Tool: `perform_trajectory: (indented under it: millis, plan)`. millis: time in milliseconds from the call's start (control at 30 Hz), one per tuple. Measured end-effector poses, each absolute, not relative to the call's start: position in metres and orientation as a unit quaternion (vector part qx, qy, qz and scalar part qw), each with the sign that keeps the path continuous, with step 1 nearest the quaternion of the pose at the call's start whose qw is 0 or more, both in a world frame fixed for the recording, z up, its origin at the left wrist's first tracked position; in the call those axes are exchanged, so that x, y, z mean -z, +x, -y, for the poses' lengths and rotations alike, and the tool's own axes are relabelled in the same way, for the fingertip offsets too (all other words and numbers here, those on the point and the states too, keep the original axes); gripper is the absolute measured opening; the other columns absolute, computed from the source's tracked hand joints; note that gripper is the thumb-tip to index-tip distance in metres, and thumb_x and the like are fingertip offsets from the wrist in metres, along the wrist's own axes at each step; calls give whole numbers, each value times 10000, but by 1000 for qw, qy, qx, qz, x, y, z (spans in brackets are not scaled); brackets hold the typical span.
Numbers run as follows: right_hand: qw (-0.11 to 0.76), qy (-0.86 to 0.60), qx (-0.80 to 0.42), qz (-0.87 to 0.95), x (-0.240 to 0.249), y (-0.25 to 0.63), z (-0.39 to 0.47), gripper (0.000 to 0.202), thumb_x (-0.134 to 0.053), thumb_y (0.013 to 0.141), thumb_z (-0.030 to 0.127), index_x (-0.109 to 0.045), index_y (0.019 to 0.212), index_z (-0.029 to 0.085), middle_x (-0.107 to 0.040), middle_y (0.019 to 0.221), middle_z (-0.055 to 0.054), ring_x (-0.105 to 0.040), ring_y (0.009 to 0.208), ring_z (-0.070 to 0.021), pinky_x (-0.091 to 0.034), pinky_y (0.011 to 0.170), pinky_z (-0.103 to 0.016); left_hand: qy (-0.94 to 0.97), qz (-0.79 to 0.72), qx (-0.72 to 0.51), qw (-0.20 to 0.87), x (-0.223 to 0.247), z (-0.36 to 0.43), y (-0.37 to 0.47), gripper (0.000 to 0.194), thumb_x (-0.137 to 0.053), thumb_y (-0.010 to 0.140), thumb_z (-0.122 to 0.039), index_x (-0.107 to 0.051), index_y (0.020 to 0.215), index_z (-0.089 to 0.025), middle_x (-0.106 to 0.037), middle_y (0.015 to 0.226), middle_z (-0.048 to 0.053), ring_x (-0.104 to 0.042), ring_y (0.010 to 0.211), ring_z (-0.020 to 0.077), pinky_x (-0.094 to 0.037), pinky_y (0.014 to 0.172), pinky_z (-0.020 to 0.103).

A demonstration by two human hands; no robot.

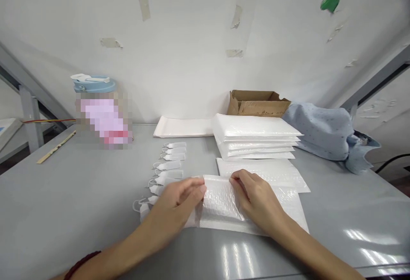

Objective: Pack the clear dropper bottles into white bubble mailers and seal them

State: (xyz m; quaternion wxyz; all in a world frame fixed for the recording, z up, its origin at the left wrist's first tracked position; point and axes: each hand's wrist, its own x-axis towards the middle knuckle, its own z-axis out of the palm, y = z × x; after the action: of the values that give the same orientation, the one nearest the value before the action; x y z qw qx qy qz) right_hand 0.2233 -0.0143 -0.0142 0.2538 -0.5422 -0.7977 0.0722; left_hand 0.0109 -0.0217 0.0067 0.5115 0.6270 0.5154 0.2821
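Between my hands a white bubble mailer lies on the table, with its left part folded over. My left hand pinches the fold's left edge between thumb and fingers. The fold's upper right corner is in the closed fingertips of my right hand. Under and behind it are another flat bubble mailer and a stack of puffy ones. Left of my left hand runs a column of several small white tag-like pieces with thin loops; my hand and forearm partly cover the nearest ones.
At the back, flat white envelopes lie beside the stack. An open cardboard box stands behind, with blue cloth to its right. A blue-lidded container, partly pixelated, and a thin strip are on the left.
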Motion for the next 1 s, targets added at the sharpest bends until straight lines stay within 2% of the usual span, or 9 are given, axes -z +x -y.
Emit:
perform_trajectory:
  millis: [67,167,267,333,400,567,733,900,1000]
  plan:
    - [261,-552,-95,786,13,224,14,188,-372,913,202,-507,782,196,-618,669,-32,-550,568,-182,-424,545,-313,631,-587,-304,405,-8,18,7,377,-514,847,-479,-599,1103,-215,-684,1047,75,-650,892,247,-511,702,346]
    - [275,-559,-147,769,10,224,15,197,-382,921,217,-500,763,205,-590,634,-9,-528,548,-165,-418,533,-298,629,-604,-309,379,-10,13,2,426,-544,823,-422,-531,1199,-224,-637,1163,81,-650,916,242,-503,717,339]
    - [304,-556,-131,762,9,224,15,179,-400,919,202,-510,778,208,-575,635,-14,-532,572,-174,-425,541,-306,655,-557,-251,444,-8,11,1,261,-503,836,-370,-606,993,-189,-696,818,29,-662,714,204,-493,642,297]
    - [354,-524,-43,773,9,225,16,152,-418,904,165,-531,810,206,-591,742,-56,-552,673,-201,-445,611,-344,667,-548,-213,457,-5,11,1,223,-464,841,-348,-597,769,-185,-626,588,-12,-614,531,177,-453,527,267]
    - [376,-453,27,808,8,225,18,147,-439,887,130,-564,856,200,-594,878,-100,-549,776,-220,-447,676,-371,672,-561,-203,439,-1,10,2,239,-454,831,-332,-563,672,-190,-590,514,-19,-580,454,167,-410,458,251]
    - [167,-317,-59,932,5,218,25,163,-455,919,190,-613,958,184,-617,990,-87,-558,887,-211,-436,755,-361,675,-567,-209,424,5,8,2,235,-466,825,-328,-571,665,-191,-555,454,-28,-550,424,159,-384,428,238]
    - [105,-338,-104,929,4,216,26,160,-477,923,231,-593,1023,184,-587,1094,-83,-534,1000,-225,-426,831,-380,701,-529,-204,432,1,10,7,313,-396,896,-341,-627,768,-172,-622,600,2,-593,542,157,-443,528,250]
    - [124,-333,-110,928,7,217,27,181,-496,916,233,-572,1064,161,-593,1077,-95,-537,1009,-237,-445,847,-401,822,-457,-166,295,5,14,11,318,-379,908,-196,-660,759,-174,-583,727,20,-556,665,147,-432,620,259]
    - [153,-330,-107,925,9,215,27,298,-503,909,226,-506,1192,133,-605,1085,-116,-543,1007,-249,-467,851,-418,858,-412,-174,254,12,16,11,283,-403,893,-130,-679,863,-185,-593,940,67,-572,916,192,-475,771,299]
